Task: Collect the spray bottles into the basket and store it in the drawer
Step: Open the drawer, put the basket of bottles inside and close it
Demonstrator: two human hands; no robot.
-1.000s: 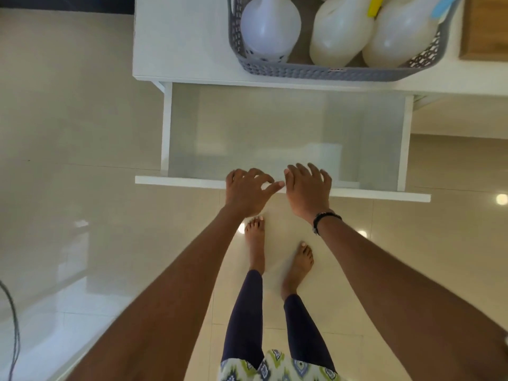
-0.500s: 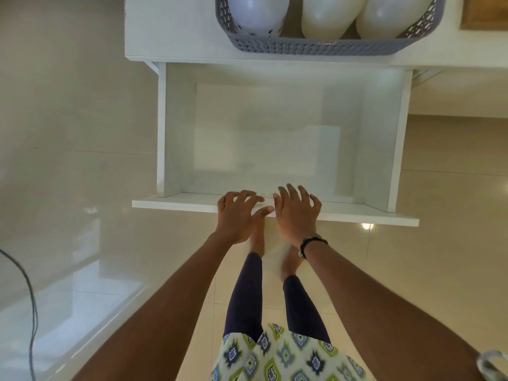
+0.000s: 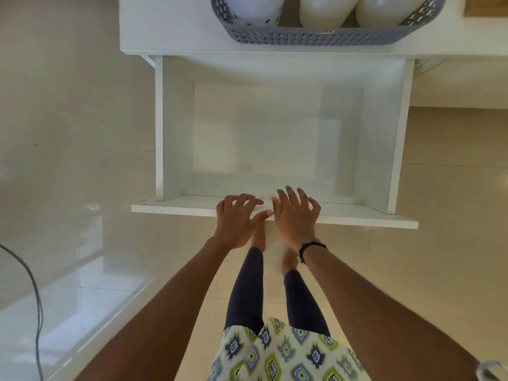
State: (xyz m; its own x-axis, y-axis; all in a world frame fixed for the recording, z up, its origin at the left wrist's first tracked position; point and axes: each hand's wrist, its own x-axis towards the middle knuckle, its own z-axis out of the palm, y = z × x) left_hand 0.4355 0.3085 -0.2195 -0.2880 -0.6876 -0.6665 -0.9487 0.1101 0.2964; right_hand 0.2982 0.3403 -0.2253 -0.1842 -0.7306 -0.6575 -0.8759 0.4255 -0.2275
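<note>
A grey woven basket stands on the white counter at the top and holds three whitish spray bottles, cut off by the frame edge. Below it the white drawer is pulled far out, with nothing inside. My left hand is at the middle of the drawer's front panel, fingers arched over its top edge and thumb along its face. Beside it, my right hand lies over the same edge with fingers spread.
A wooden board shows at the counter's top right corner. My legs and bare feet stand on the glossy tiled floor just in front of the drawer. A dark cable runs along the floor at the far left.
The drawer has slid out towards me, with both hands on its front panel. My view has dropped, so less of the basket shows. The right fingers have spread wider.
</note>
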